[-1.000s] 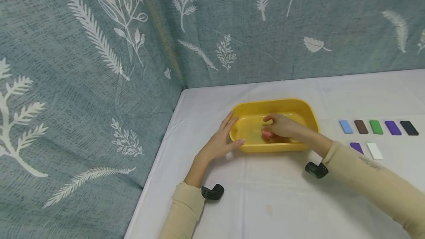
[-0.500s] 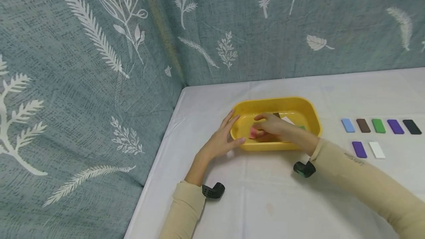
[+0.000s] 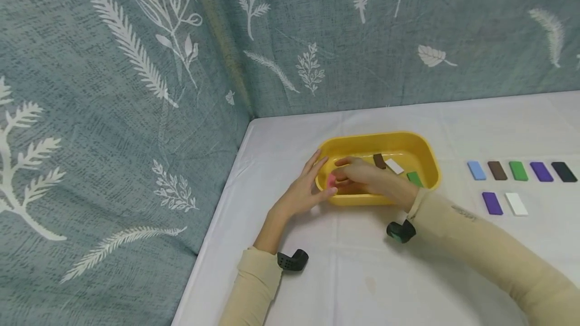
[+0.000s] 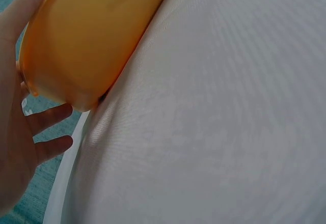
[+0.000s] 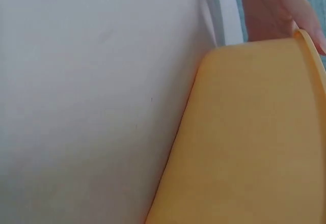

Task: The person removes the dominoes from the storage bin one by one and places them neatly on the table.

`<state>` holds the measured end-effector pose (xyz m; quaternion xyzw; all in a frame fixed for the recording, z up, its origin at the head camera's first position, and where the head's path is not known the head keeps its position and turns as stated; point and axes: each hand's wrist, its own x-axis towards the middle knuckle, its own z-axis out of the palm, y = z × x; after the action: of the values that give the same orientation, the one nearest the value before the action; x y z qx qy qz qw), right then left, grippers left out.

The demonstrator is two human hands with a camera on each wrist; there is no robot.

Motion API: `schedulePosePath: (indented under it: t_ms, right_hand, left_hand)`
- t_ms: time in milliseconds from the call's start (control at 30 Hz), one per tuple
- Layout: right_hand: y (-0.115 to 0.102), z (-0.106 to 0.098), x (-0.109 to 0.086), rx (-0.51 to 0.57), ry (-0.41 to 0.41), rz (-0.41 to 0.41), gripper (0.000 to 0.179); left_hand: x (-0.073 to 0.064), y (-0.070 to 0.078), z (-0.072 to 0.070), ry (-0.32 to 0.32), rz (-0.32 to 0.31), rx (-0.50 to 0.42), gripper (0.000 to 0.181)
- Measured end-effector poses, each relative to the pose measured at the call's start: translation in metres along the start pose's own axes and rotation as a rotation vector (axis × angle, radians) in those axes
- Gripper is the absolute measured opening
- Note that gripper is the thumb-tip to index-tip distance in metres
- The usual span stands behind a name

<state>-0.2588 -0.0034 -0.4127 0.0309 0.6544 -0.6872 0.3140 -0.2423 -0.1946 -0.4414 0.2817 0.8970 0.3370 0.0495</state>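
My left hand (image 3: 300,194) holds the left end of a yellow plastic basin (image 3: 362,199), its thumb over the rim and other fingers spread at the end wall. Inside the basin, toward that end, my right hand (image 3: 362,175) pinches a small pink block (image 3: 332,180), mostly covered by the fingers. Behind this hand lie a brown block (image 3: 379,161), a white block (image 3: 394,166) and a green block (image 3: 414,179) on the basin floor. The left wrist view shows the basin's outer wall (image 4: 97,35) beside the left hand; the right wrist view shows the other hand's thumb over the rim.
Right of the basin, flat blocks lie in two rows on the white cloth (image 3: 344,275). The back row runs from a light blue block (image 3: 477,170) to a black one (image 3: 564,171). A purple block (image 3: 492,203) and a white one lie nearer. A patterned curtain (image 3: 362,64) stands behind.
My right hand has moved left inside the basin with the pink block, uncovering the brown, white and green blocks behind it. The left hand has stayed at the basin's left end.
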Motion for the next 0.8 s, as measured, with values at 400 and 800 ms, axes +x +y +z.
schedulePosePath:
  t_ms: [400, 800]
  right_hand:
    - [0.0, 0.012, 0.006, -0.052, -0.044, -0.02, 0.056]
    - [0.002, 0.012, 0.012, -0.187, 0.002, 0.022, 0.059]
  left_hand:
    - [-0.001, 0.001, 0.0, -0.012, -0.017, -0.015, 0.1]
    - [0.0, 0.001, 0.0, -0.016, -0.02, -0.016, 0.098]
